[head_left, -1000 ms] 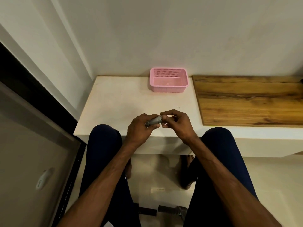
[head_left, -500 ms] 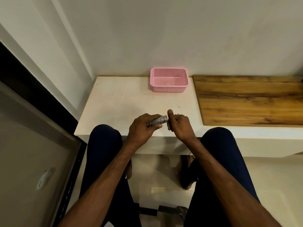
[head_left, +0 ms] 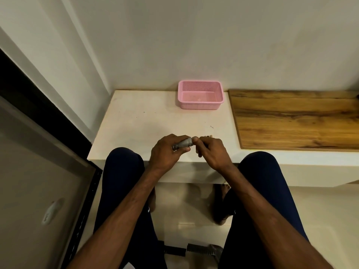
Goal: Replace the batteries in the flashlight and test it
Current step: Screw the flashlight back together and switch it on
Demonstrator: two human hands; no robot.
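Observation:
A small grey metal flashlight (head_left: 183,145) lies level in my left hand (head_left: 165,154), with its wider end pointing right. My right hand (head_left: 211,152) meets that end, thumb and fingertips pinched against it. What lies between those fingertips is hidden. Both hands hover over the front edge of the white table (head_left: 147,123), between my knees.
An empty-looking pink plastic basket (head_left: 200,105) stands at the back of the table by the wall. A wooden board (head_left: 295,121) covers the right side. A dark-framed panel (head_left: 38,171) leans at the left. A black cylinder (head_left: 174,251) and a grey piece (head_left: 206,249) lie on the floor.
Half a second ago my right hand was a little apart from the flashlight's end; now its fingertips press on that end again. My left hand has kept its hold.

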